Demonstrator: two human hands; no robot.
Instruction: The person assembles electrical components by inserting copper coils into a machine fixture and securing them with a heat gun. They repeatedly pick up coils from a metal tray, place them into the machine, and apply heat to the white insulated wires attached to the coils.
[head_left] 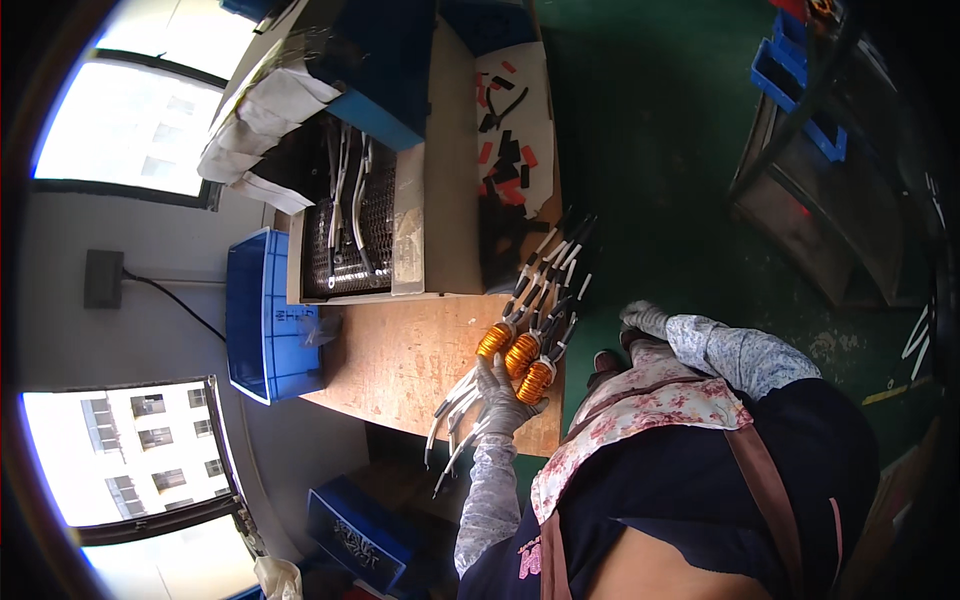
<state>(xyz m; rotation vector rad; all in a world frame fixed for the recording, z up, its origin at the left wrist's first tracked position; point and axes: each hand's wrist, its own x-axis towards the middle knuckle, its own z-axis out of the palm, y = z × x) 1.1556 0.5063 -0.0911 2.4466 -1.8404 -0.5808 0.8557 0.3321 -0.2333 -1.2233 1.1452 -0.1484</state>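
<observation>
Three orange-copper wire coils [522, 355] lie in a slanting row on the wooden table [385, 350]. Black and white sleeved leads [545, 270] run from them toward the far right edge, and white leads [455, 410] trail toward me. My left hand [508, 402], in a grey glove, rests against the near side of the coils with its fingers stretched out and apart. It touches them without a visible grip. Away from the table, my right hand [646, 319], also gloved, is by my leg; its fingers are too small and foreshortened to read.
A machine with a mesh conveyor [375, 220] carries several sleeved leads. Beside it, a tray [540, 120] holds red and black sleeve pieces. A blue crate [262, 320] stands at the table's left; another blue bin [360, 535] is below. Shelving [830, 210] with blue bins stands right.
</observation>
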